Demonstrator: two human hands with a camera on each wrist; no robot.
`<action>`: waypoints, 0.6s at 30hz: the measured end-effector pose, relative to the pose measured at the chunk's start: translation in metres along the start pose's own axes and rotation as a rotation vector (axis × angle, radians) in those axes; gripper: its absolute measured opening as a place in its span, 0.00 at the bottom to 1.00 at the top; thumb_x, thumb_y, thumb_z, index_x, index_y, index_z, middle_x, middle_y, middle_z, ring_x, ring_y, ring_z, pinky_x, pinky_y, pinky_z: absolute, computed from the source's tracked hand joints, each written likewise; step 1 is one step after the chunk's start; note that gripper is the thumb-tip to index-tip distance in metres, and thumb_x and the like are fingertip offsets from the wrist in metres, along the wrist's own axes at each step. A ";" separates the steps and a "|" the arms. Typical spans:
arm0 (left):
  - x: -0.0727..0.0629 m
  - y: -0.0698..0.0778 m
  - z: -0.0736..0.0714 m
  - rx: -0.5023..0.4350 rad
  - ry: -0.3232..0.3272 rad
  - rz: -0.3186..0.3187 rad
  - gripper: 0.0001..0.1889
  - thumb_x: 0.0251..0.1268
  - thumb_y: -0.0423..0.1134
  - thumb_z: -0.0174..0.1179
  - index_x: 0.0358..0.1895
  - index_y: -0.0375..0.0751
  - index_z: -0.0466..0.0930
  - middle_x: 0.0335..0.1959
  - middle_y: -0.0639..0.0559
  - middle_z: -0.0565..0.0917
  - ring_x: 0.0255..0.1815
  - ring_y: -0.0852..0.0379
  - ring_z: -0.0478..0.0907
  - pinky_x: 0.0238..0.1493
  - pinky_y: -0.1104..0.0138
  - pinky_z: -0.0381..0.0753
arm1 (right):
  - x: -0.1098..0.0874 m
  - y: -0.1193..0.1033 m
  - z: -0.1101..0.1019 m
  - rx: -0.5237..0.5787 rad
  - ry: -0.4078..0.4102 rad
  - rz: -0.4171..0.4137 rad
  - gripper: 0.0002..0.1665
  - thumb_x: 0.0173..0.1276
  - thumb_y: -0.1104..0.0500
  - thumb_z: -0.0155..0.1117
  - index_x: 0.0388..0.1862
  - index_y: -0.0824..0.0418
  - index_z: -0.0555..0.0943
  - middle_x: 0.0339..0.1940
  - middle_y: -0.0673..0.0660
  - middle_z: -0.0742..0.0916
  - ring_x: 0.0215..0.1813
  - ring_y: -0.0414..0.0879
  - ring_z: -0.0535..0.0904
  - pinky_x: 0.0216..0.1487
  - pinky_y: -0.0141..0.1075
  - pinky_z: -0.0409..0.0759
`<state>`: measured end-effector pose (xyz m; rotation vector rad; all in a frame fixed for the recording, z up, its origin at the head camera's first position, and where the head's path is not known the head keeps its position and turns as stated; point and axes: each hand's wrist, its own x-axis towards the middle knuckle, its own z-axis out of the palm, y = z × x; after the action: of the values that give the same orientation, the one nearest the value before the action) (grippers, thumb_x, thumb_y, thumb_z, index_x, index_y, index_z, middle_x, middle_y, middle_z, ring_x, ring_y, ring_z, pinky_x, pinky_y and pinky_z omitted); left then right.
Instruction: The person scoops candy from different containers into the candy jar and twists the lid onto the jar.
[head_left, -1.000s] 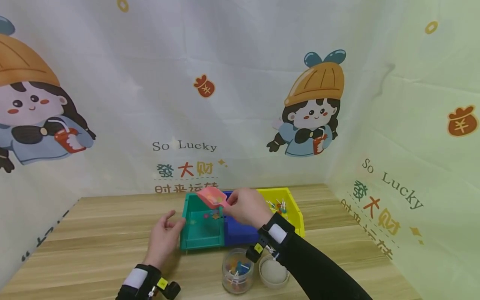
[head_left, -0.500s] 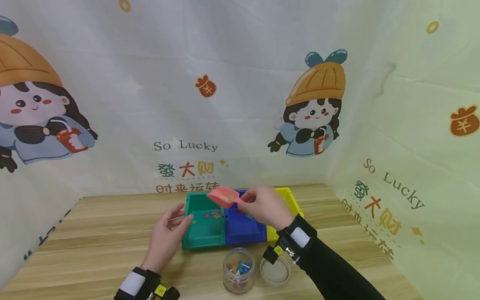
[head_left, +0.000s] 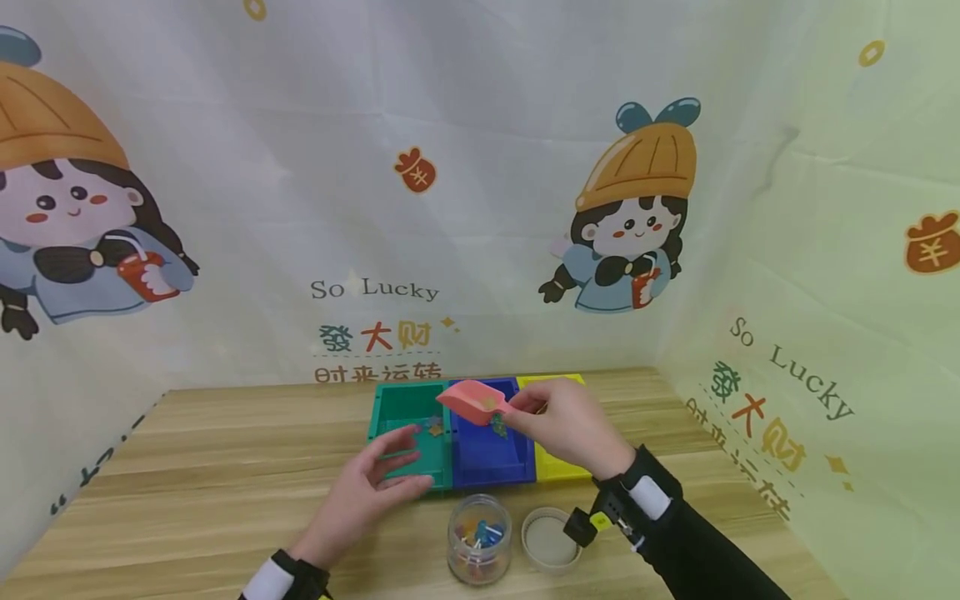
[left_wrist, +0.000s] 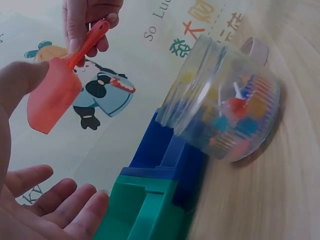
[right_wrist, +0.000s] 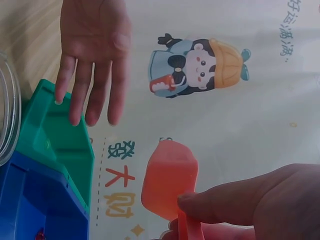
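My right hand [head_left: 573, 421] pinches the handle of a coral-pink scoop [head_left: 471, 402], holding it above the blue bin [head_left: 487, 471]. The scoop's blade points left; a few small pale specks show in it in the head view. My left hand [head_left: 371, 487] holds nothing; its fingers are spread and overlap the green bin [head_left: 385, 400] in the head view. In the left wrist view the scoop [left_wrist: 54, 97] hangs beyond the loosely bent left fingers. Small star-shaped pieces [head_left: 435, 429] lie in the green bin, and greenish ones [head_left: 498, 425] show over the blue bin.
A yellow bin [head_left: 564, 471] joins the row at the right, partly behind my right hand. In front stands an uncapped clear jar [head_left: 478, 554] with colourful small pieces, its white lid [head_left: 551, 540] lying beside it. A printed cloth [head_left: 480, 208] walls the table's back.
My right hand has carried the scoop rightward, from over the green bin to over the blue one. My left hand has left the green bin's left side and shifted right, in front of it.
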<state>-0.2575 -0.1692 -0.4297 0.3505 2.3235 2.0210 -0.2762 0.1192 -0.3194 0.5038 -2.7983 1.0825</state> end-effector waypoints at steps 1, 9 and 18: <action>-0.001 0.000 0.002 -0.009 -0.026 -0.002 0.42 0.73 0.41 0.75 0.84 0.40 0.65 0.84 0.37 0.70 0.82 0.35 0.71 0.73 0.58 0.85 | -0.002 0.001 -0.002 0.001 0.000 0.004 0.09 0.76 0.53 0.75 0.46 0.56 0.94 0.35 0.50 0.91 0.38 0.46 0.81 0.39 0.37 0.80; -0.008 -0.009 0.021 0.005 -0.181 -0.052 0.48 0.70 0.41 0.78 0.86 0.33 0.59 0.84 0.31 0.68 0.83 0.30 0.69 0.79 0.45 0.77 | -0.020 0.009 -0.013 -0.016 0.010 0.025 0.09 0.75 0.52 0.77 0.46 0.55 0.93 0.36 0.49 0.90 0.41 0.46 0.81 0.44 0.38 0.81; -0.011 -0.026 0.042 0.099 -0.277 -0.180 0.53 0.64 0.47 0.82 0.87 0.40 0.60 0.83 0.34 0.69 0.82 0.31 0.69 0.80 0.36 0.72 | -0.036 0.019 -0.025 -0.032 0.009 -0.001 0.08 0.75 0.52 0.77 0.44 0.54 0.93 0.36 0.48 0.90 0.40 0.45 0.80 0.41 0.38 0.80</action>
<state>-0.2434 -0.1338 -0.4629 0.3821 2.2014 1.6635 -0.2495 0.1587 -0.3201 0.4952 -2.8025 1.0348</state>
